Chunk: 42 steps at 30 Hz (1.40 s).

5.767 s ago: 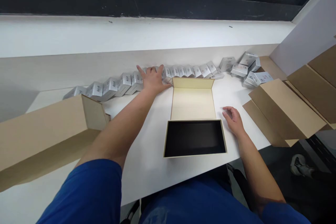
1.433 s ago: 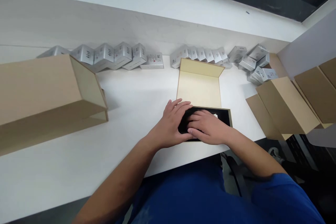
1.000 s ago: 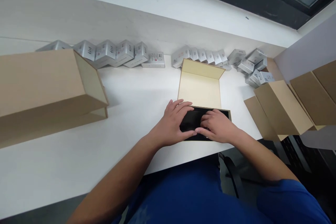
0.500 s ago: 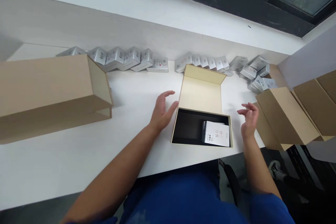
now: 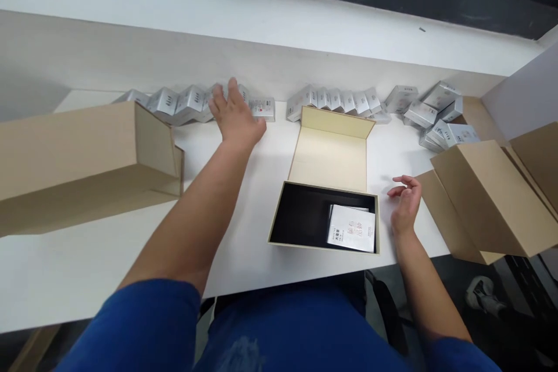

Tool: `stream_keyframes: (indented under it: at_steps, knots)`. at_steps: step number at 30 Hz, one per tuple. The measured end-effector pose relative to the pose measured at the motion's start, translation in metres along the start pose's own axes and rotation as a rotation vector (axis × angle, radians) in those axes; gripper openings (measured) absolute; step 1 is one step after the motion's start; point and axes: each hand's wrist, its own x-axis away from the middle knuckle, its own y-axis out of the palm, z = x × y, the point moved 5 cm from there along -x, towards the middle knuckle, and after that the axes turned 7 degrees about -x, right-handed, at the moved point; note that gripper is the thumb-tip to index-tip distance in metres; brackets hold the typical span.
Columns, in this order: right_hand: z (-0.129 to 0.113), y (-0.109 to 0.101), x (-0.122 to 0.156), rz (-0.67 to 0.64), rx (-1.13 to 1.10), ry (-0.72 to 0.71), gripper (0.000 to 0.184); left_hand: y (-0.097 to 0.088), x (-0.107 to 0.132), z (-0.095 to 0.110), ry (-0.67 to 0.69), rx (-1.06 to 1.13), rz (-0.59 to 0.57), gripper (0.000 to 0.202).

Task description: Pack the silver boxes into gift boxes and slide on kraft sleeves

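My left hand (image 5: 238, 116) reaches over the row of small silver boxes (image 5: 189, 102) along the back wall, fingers spread. It covers part of that row; whether it touches a box I cannot tell. A single silver box (image 5: 263, 109) lies flat just right of the hand. In front of me sits an opened gift box (image 5: 305, 215) with a black inside, its cream lid (image 5: 329, 154) folded back. A white printed box (image 5: 352, 228) lies in its right end. My right hand (image 5: 405, 200) hovers right of the gift box, fingers loosely curled and apart, holding nothing.
Another row of silver boxes (image 5: 342, 100) leans behind the lid. A loose pile of silver boxes (image 5: 440, 116) lies at the back right. Large tan boxes stand at the left (image 5: 87, 133) and right (image 5: 497, 192). The table's front edge runs close to my body.
My left hand has moved from beside the gift box up and left to the back row of silver boxes. The right hand stays near the gift box. The view has shifted slightly.
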Motion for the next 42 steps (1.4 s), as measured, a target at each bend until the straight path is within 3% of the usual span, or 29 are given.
stream_keyframes:
  at_steps: [4,9,11,17,21,29,34,36,42]
  knots:
    - [-0.001,0.003,0.001,-0.011,-0.024,0.007,0.039,0.020,-0.029,-0.007,-0.126,-0.140,-0.109,0.090]
    - [0.004,0.002,-0.002,-0.017,-0.016,0.054,0.031,0.015,-0.028,-0.008,-0.022,-0.153,-0.080,0.043]
    - [0.006,0.001,-0.003,-0.020,-0.011,0.064,0.030,0.014,-0.025,-0.008,0.035,-0.124,-0.079,0.037]
    - [0.003,0.004,-0.003,-0.074,0.056,0.080,0.026,0.027,-0.018,0.000,0.199,-0.042,-0.060,0.044]
    - [0.001,0.005,-0.003,-0.105,0.076,0.104,0.023,0.037,-0.013,0.011,0.303,0.022,-0.111,0.049]
    - [-0.001,0.007,-0.001,-0.150,0.126,0.122,0.019,0.036,-0.013,0.019,0.285,0.133,-0.165,0.079]
    - [-0.001,0.010,0.000,-0.209,0.147,0.136,0.018,0.034,-0.014,0.034,0.287,0.131,-0.209,0.057]
    - [-0.001,0.010,-0.001,-0.208,0.143,0.137,0.017,0.035,-0.016,0.040,0.303,0.117,-0.236,0.058]
    - [0.002,0.009,-0.002,-0.183,0.130,0.143,0.019,0.033,-0.040,0.047,0.327,-0.109,-0.311,0.112]
